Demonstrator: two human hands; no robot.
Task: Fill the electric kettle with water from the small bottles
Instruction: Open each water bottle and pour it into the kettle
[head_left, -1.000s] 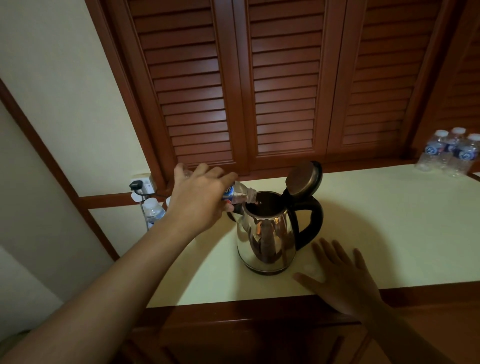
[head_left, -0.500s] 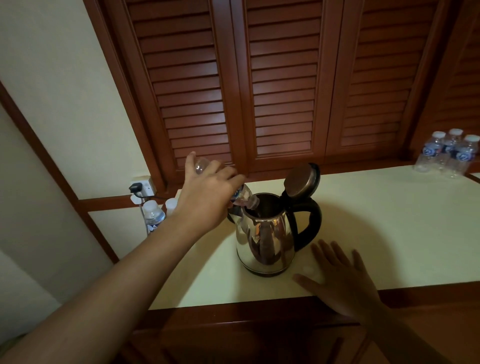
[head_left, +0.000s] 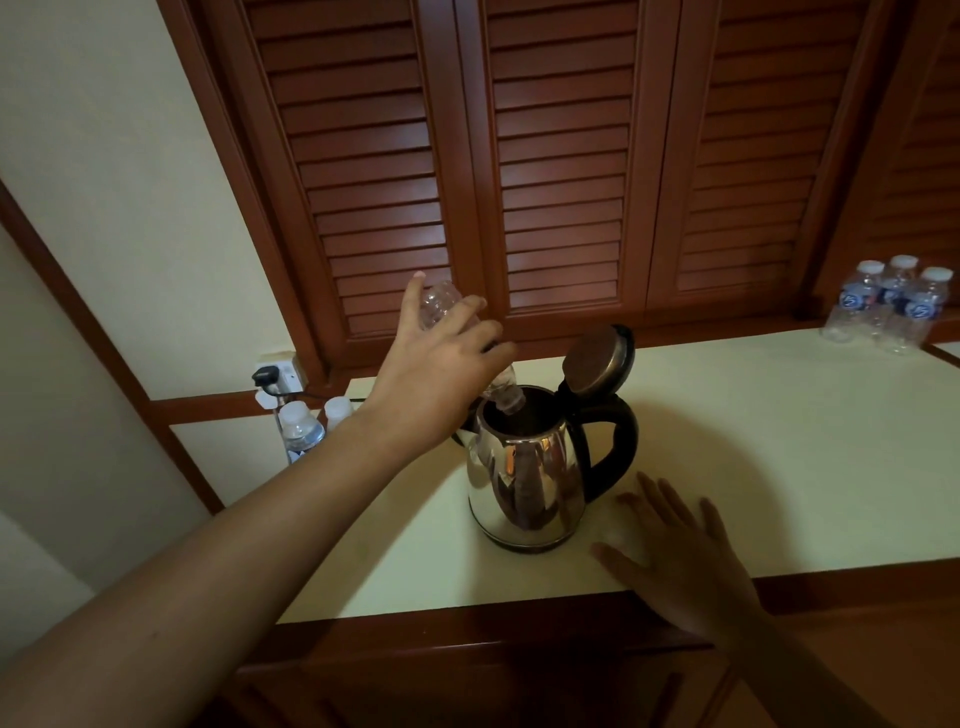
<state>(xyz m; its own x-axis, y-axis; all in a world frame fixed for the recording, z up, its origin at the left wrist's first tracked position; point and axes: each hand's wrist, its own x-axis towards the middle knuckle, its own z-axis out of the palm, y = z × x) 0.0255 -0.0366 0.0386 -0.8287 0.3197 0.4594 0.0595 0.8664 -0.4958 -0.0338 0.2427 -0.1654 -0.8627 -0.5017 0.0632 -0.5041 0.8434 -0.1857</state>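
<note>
Seen from the head: the left hand (head_left: 436, 384) has tipped the small bottle (head_left: 439, 304) up much more than a moment ago. The bottle's bottom now points up high, and its neck pokes down into the open kettle (head_left: 524, 483). The grip is wrapped round the bottle's middle. The kettle stands near the front edge of the counter (head_left: 779, 441) with its lid (head_left: 597, 361) flipped up. The right hand (head_left: 675, 561) lies flat on the front edge beside the kettle, fingers spread. I think this bottle is nearly empty. More bottles (head_left: 883, 306) wait at the back right corner.
</note>
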